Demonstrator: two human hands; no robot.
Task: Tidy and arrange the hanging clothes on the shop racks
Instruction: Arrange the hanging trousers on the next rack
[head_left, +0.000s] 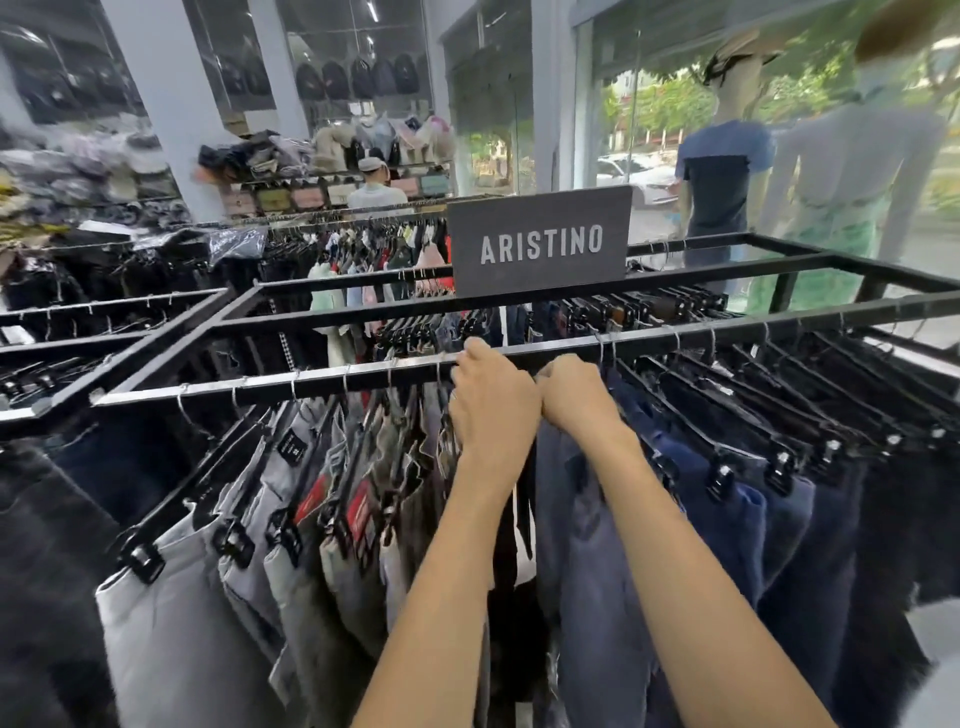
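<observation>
Trousers (218, 597) hang on clip hangers (140, 561) along the near rail (270, 382) of a black rack, pale grey ones to the left and navy ones to the right, and both arms reach in where the two groups meet. At the rail the left hand (493, 410) has its fingers curled up over the bar, while the right hand (576, 395), touching it side by side, is balled just below the bar among the hooks; what it pinches cannot be told. Behind stands a grey sign (540, 241) reading ARISTINO, with two mannequins (727, 171) by the window.
</observation>
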